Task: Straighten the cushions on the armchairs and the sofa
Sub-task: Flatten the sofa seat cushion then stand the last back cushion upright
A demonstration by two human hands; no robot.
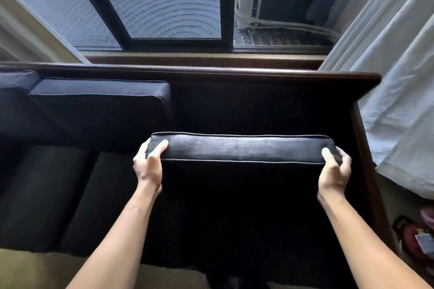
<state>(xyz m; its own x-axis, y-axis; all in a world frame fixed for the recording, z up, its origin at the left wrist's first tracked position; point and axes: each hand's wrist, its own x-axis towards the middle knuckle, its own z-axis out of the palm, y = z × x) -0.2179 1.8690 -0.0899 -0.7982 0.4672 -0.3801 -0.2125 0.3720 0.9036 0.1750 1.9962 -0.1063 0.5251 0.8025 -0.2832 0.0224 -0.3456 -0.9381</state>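
Observation:
A dark sofa with a wooden frame (234,74) fills the view below a window. I hold a dark piped back cushion (242,149) upright over the sofa's right seat, away from the backrest. My left hand (149,163) grips its top left corner and my right hand (334,166) grips its top right corner. A second back cushion (101,101) leans against the backrest in the middle, and part of a third (14,82) shows at the far left. Dark seat cushions (47,195) lie below them.
A dark-framed window (225,7) stands behind the sofa. White curtains (399,77) hang at the right, close to the sofa's wooden side rail (366,159). A red item (415,239) lies on the floor at the lower right. Beige floor (35,270) runs along the sofa's front.

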